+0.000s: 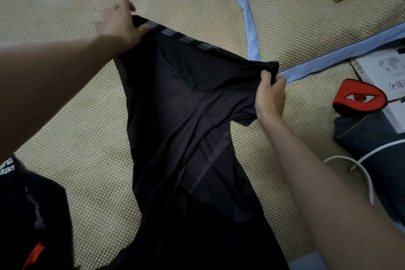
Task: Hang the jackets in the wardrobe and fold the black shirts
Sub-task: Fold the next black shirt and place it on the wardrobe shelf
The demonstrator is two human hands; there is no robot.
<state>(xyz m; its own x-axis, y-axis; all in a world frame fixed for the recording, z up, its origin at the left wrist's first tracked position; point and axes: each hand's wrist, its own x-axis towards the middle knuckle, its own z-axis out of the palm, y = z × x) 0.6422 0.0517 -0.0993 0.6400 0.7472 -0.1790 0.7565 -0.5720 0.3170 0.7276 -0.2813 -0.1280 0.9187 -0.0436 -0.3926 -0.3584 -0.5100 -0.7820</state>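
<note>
Both left hand [122, 23] and right hand [270, 96] pinch the black shirt [188, 138], seemingly lengthwise toward the camera.

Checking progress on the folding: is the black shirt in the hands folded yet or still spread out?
Spread out, not folded. The left hand and right hand pinch the black shirt at opposite ends, stretching it above the woven mat.

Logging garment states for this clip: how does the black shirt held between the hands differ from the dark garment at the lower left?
The black shirt is stretched out between the left hand and right hand; the dark garment lies bunched and untouched. The shirt shows grey stripes; the garment shows white lettering and an orange patch. The shirt is mostly in view, the garment cut off by the frame. Both rest on the woven mat.
</note>
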